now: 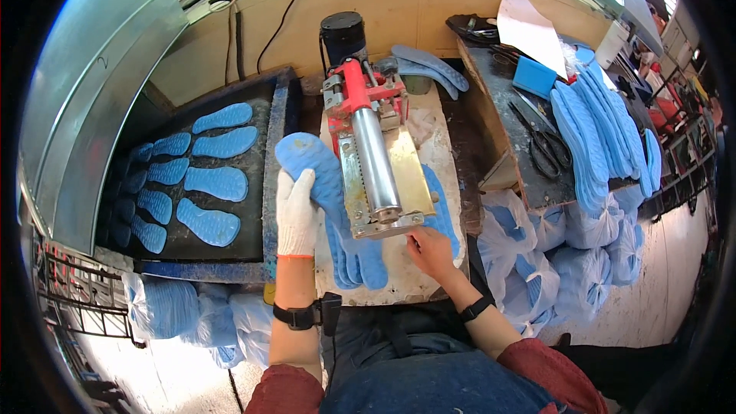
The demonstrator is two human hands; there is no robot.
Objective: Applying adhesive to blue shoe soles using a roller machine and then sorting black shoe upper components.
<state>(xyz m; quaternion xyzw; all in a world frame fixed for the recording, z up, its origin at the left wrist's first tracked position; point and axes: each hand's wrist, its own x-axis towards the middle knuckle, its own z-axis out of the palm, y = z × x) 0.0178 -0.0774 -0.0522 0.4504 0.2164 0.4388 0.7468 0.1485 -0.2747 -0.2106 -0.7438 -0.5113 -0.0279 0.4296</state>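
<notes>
My left hand (pixel 297 211), in a white knit glove, grips a blue shoe insole (pixel 310 155) with its thumb on top. The insole is held beside the left edge of a red machine (pixel 355 88) with a steel roller (pixel 376 157). Several more blue insoles (pixel 360 264) lie fanned out below it on the pale work board (pixel 399 284). My bare right hand (pixel 432 253) is closed at the machine's front end, below the metal end plate (pixel 389 225); what its fingers hold, if anything, is hidden. Another blue insole (pixel 441 211) shows at the machine's right side.
On the left, a black conveyor belt (pixel 222 218) carries several insoles under a metal hood (pixel 100 69). The right bench (pixel 502 119) holds scissors (pixel 546 142), a blue box (pixel 534 77) and stacked insoles (pixel 583 146). Bagged insoles (pixel 583 272) stand below. Two insoles (pixel 433 69) lie behind the machine.
</notes>
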